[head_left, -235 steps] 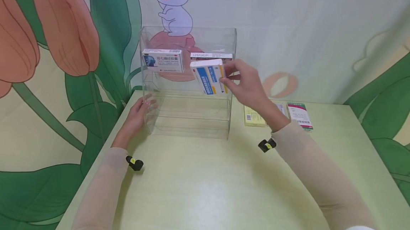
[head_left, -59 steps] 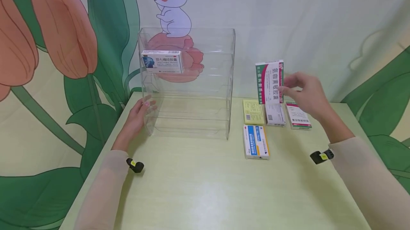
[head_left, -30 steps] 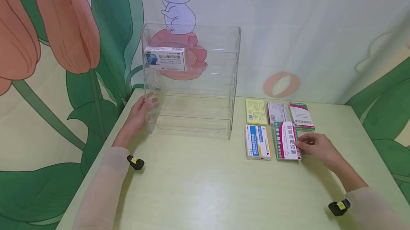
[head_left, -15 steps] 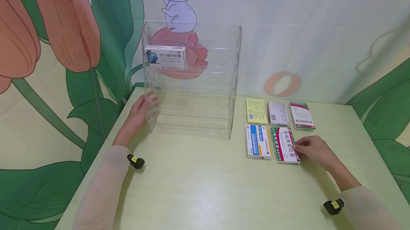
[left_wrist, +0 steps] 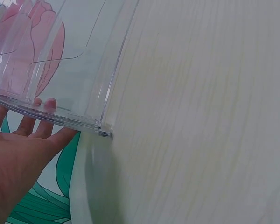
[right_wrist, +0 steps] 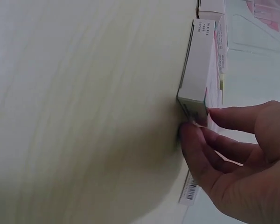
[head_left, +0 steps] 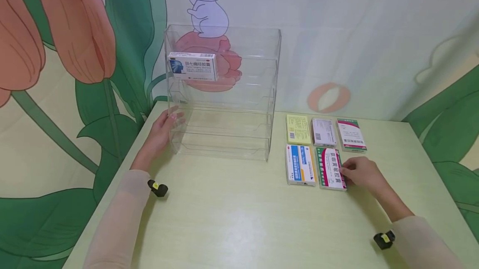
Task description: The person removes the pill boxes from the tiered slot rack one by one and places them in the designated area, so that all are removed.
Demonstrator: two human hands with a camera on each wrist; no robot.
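My right hand (head_left: 364, 174) pinches the right edge of a white, pink and green medicine box (head_left: 331, 168), which lies on the table. In the right wrist view, thumb and fingers close on one end of this box (right_wrist: 198, 60). To its left lies a white medicine box with blue and yellow bands (head_left: 300, 165). My left hand (head_left: 161, 129) rests against the left side of a clear acrylic display rack (head_left: 224, 134). The left wrist view shows its spread fingers (left_wrist: 44, 128) touching the rack's side panel. A white medicine box with a blue picture (head_left: 192, 66) stands at the rack's upper left.
Behind the two front boxes lie a yellow box (head_left: 298, 129), a pale grey box (head_left: 324, 132) and another pink and green box (head_left: 351, 135). A printed curtain (head_left: 374, 53) hangs behind the pale table (head_left: 224, 215).
From near the rack, the blue-banded box went onto the table. My right hand then lowered the pink and green box beside it and shifted it slightly left. My left hand stays at the rack.
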